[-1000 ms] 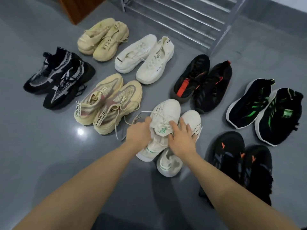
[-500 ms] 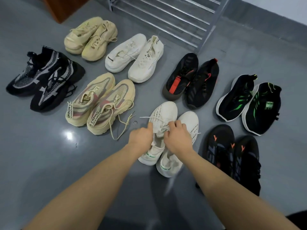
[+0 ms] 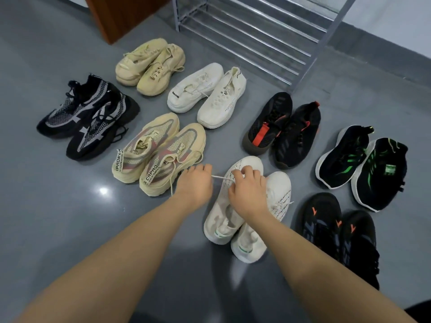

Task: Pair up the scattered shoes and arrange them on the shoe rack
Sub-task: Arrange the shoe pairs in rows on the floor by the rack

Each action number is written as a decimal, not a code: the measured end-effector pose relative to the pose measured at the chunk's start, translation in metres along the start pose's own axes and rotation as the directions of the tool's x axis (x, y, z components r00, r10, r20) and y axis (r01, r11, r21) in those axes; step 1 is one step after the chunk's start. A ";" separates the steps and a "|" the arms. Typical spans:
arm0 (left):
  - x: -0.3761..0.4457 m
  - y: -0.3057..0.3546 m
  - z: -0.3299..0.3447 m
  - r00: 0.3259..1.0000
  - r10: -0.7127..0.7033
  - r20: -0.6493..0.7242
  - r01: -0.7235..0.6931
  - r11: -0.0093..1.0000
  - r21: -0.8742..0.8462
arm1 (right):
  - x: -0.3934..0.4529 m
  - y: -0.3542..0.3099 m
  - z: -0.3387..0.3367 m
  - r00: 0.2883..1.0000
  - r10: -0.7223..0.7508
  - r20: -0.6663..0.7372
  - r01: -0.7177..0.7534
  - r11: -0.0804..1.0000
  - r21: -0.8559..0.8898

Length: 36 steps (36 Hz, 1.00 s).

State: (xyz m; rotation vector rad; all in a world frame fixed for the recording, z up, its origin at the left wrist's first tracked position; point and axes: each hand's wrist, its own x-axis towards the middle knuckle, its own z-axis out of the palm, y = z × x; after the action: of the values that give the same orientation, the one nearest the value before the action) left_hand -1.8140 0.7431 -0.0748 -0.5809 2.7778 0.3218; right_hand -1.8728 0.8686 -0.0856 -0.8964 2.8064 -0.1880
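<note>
Both my hands are low over the white pair with green heel marks, on the grey floor nearest me. My left hand is clenched on the end of a white lace, which runs taut to my right hand. My right grip is curled over the lacing of the left white shoe, fingers pinching the lace there. The right white shoe touches it along its side, partly under my right wrist.

8 pairs lie on the floor, each set side by side:
- beige mesh pair with lettered heel tabs, just beside my left hand
- black and grey pair, toward the floor's left side
- plain beige pair, far left, near the brown wooden panel
- cream white pair, just in front of the rack
- black pair with red strap
- black pair with green stripes, toward the right side
- black pair with orange marks, beside my right forearm

The metal shoe rack stands at the far edge against the wall; its visible rails hold no shoes.
</note>
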 end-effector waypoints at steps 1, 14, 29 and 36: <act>0.002 -0.008 -0.006 1.000 -0.001 0.002 0.001 1.000 0.005 | 0.004 -0.004 0.000 0.999 -0.024 0.028 0.024 1.000 -0.009; 0.028 -0.114 -0.074 0.999 0.044 -0.001 -0.044 0.997 0.064 | 0.059 -0.096 -0.007 0.992 -0.085 0.089 0.067 0.979 0.191; 0.041 -0.213 -0.145 0.999 0.044 0.022 -0.039 0.980 -0.195 | 0.110 -0.206 -0.054 0.993 0.040 0.113 -0.067 0.966 0.250; 0.050 -0.251 -0.160 0.998 -0.061 -0.003 0.056 0.936 -0.348 | 0.140 -0.256 -0.062 0.993 0.017 0.119 -0.046 0.969 0.243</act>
State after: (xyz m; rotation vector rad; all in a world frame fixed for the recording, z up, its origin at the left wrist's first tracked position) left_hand -1.7895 0.4574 0.0192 -0.7458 2.7249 0.8100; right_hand -1.8549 0.5830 0.0004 -0.7775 2.6146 -0.4524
